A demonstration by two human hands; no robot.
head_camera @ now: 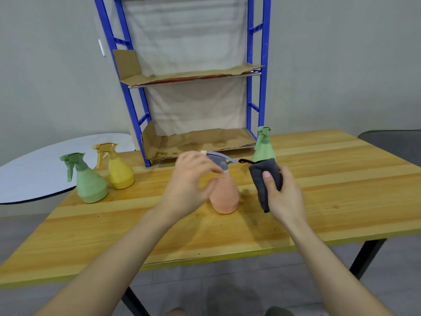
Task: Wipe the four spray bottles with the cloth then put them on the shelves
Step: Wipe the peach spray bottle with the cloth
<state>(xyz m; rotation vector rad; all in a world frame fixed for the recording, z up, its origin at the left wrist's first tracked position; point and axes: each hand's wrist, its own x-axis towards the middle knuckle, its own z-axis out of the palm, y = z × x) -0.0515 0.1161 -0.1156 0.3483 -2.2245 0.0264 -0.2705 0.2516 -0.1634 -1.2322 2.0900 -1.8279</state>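
**Grey cloth (258, 185) gripped on the right, peach bottle (224, 198) held on the left**

Fingers of my right hand (283, 198) are hidden behind the folded cloth; only the thumb shows, pressed flat on its front, so the cloth is pinched upright, just right of the peach bottle and apart from it; a thin loop sticks out of its top corner. My left hand (190, 181) is blurred; its fingers (198, 159) curl round the bottle's neck under the grey trigger head (218, 159), and how firmly they close I cannot make out; the bottle stands on the wooden table (136, 224). Both wrists are bent inward, forearms reaching in from the bottom edge, cut off below the elbows.

Behind the cloth a green bottle (264, 144) is half covered, only its top and shoulders visible, beside the blue shelf frame (250, 87); the shelves' cardboard liners (200, 142) carry nothing. At the table's far left stand a second green bottle (90, 183) and a yellow bottle (119, 173), close together; beyond them lies a white round tabletop (34, 169).
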